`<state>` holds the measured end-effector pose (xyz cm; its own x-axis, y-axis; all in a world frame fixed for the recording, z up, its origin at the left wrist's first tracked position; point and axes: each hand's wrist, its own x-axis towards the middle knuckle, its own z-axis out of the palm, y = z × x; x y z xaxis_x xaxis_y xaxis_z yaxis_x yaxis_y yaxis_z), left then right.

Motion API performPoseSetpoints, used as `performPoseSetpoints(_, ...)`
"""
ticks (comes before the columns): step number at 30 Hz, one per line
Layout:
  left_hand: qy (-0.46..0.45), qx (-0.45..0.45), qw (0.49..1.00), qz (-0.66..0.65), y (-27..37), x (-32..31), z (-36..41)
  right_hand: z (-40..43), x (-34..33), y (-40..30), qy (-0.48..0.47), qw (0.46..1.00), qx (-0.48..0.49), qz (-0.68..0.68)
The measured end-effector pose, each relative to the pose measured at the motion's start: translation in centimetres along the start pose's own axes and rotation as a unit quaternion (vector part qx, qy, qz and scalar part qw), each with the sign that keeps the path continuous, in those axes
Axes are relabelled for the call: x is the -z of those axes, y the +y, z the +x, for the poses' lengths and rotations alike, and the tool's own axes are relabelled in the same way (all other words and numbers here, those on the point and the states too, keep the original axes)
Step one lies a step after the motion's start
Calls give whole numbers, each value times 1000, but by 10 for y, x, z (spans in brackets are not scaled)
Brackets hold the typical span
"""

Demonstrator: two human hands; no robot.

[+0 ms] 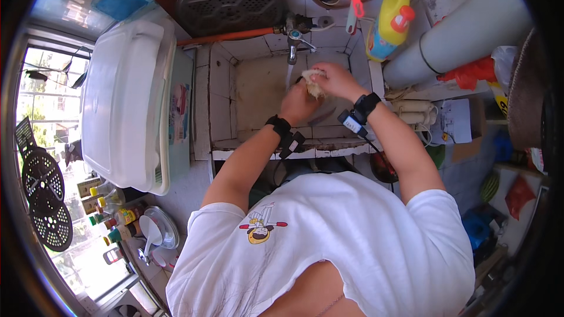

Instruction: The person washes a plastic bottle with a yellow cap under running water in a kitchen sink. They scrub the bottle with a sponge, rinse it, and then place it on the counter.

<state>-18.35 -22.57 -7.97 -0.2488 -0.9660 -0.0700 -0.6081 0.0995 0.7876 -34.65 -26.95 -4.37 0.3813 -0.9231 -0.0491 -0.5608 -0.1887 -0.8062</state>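
Observation:
Both of my hands are together over a white-tiled sink (260,92), below the running tap (293,42). My right hand (337,80) grips a pale fibrous scrubber, perhaps loofah (314,86). The scrubber presses against my left hand (300,103), which is closed around an object whose dark end (299,79) shows above the fingers. My fingers hide most of that object, so its kind is unclear. A thin stream of water (289,75) falls just behind my left hand. Beneath the hands, a long greyish thing (322,116) lies in the sink; I cannot tell what it is.
A yellow detergent bottle (388,22) and a red-handled peeler (354,6) are by the sink's right rim. A perforated metal steamer plate (231,4) leans behind. Left stands a large lidded plastic box (125,105). A thick grey pipe (458,31) slants at right.

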Motion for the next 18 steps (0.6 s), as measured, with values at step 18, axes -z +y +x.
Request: performPoseSetpoints(18,73,150,945,-282,-50,30,-11,-34,-11,65,167,981,-52,87)
